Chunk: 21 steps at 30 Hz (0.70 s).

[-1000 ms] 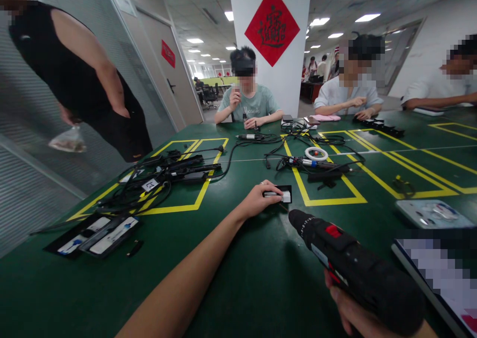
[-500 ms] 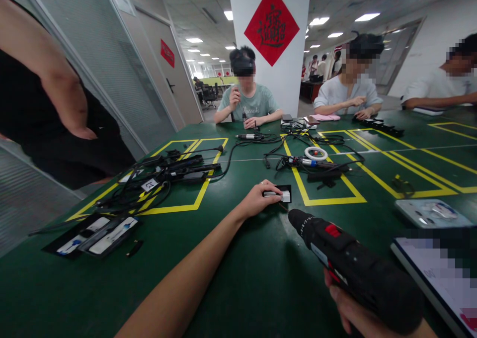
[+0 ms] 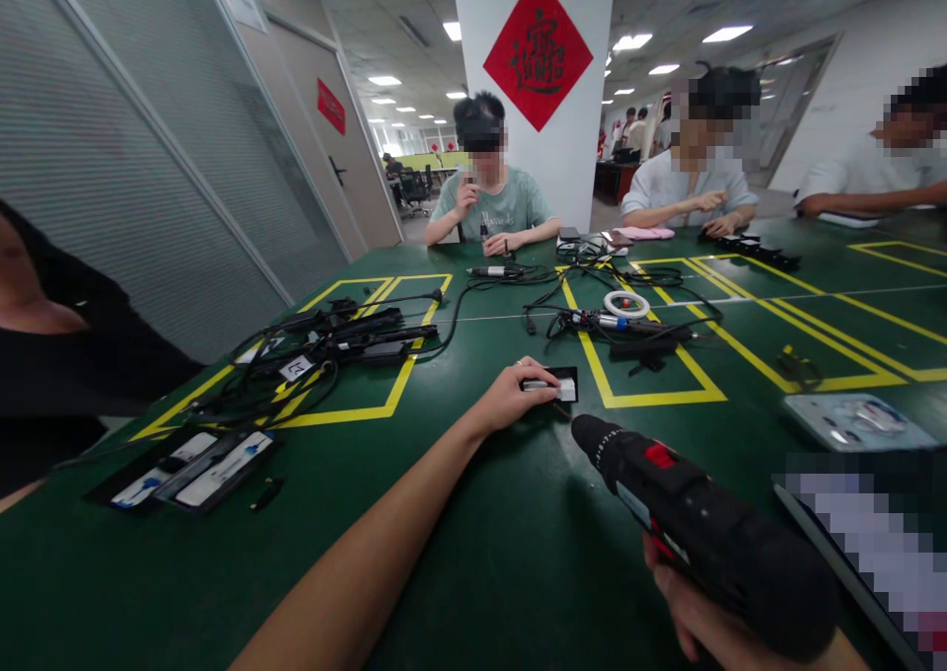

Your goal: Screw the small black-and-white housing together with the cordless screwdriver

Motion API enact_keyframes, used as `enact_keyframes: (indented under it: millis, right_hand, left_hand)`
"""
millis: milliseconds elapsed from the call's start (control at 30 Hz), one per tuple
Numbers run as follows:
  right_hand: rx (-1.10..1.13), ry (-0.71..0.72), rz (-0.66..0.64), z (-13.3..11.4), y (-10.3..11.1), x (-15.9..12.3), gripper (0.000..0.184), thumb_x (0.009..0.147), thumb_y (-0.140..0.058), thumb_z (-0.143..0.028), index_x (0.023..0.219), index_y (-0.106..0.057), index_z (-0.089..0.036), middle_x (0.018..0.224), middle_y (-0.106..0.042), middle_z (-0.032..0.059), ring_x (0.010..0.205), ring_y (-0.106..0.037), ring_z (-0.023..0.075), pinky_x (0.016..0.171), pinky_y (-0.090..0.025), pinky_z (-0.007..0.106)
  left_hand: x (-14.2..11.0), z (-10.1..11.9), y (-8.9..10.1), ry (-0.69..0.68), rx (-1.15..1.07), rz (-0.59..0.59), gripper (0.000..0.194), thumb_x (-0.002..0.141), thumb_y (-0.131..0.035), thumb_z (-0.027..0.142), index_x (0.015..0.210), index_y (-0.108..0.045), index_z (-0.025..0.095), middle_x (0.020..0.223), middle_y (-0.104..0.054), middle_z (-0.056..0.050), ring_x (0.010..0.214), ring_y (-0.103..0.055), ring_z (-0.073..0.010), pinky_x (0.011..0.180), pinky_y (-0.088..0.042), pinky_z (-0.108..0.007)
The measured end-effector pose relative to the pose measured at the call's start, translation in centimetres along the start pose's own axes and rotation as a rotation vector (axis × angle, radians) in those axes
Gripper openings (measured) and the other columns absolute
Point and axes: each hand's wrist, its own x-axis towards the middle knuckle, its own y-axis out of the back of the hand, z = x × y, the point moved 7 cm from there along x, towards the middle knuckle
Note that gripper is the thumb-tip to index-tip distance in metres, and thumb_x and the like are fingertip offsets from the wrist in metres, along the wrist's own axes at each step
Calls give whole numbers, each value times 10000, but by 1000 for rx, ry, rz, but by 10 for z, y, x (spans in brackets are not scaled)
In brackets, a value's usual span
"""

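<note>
My left hand [image 3: 510, 395] reaches across the green table [image 3: 473, 572] and its fingers pinch a small black part with a white face [image 3: 552, 386] that lies on the table. My right hand [image 3: 710, 627] is wrapped around the grip of a black cordless drill with a red switch [image 3: 695, 528]. The drill's chuck [image 3: 596, 439] points toward the small part and hangs just short of it, a little to the right of my left hand.
Black cables and adapters [image 3: 332, 345] pile up inside yellow tape boxes at the left. Flat black trays [image 3: 192, 464] lie near the left edge. A tape ring [image 3: 627, 304], a grey tray [image 3: 854, 419], seated people across the table, a person in black [image 3: 66, 355] at the left.
The person in black at the left has moved closer and lower along the table's left edge. My hands and the drill have barely shifted.
</note>
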Motion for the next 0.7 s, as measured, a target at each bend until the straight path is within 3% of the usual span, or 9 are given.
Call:
enact_keyframes:
  millis: [200,367,500,567,700]
  right_hand:
    - [-162,97,38,-5,11,1,349,725,-587,-278,1072,-620,-301,508,-633,-26,480,-643,170,455,-559,188]
    - [-114,121,19,-6,11,5,280,715,-590,-242,985,-645,-293,529,-648,-26,488,-651,169,468,-560,180]
    - [65,64,-10,3,1,15,284,664,-611,-241,945,-649,-256,655,-682,6,564,-670,195,427,-547,202]
    - [123,20,-8,10,-3,15,235,690,-590,-268,916,-652,-245,649,-671,11,508,-651,182,363,-508,200]
    - [115,-37,19,14,-4,4,299,755,-545,-269,1046,-604,-245,574,-635,-11,355,-557,123,391,-507,216]
  left_hand:
    - [1,-1,0,-4,-10,-3,253,736,-633,368,906,-679,185,985,-555,-62,951,-519,-179,901,-386,-315]
    - [0,-2,0,-6,-12,0,256,737,-632,374,907,-679,188,986,-552,-59,947,-520,-175,897,-387,-312]
    - [0,-2,0,0,-17,3,256,733,-635,371,909,-678,191,995,-549,-58,950,-520,-176,898,-387,-311]
    - [0,-2,0,-1,-15,6,253,731,-636,370,909,-677,194,995,-548,-57,954,-520,-177,897,-387,-312]
    - [0,-3,0,-2,1,0,254,737,-631,369,912,-677,191,1004,-553,-63,962,-517,-183,897,-385,-317]
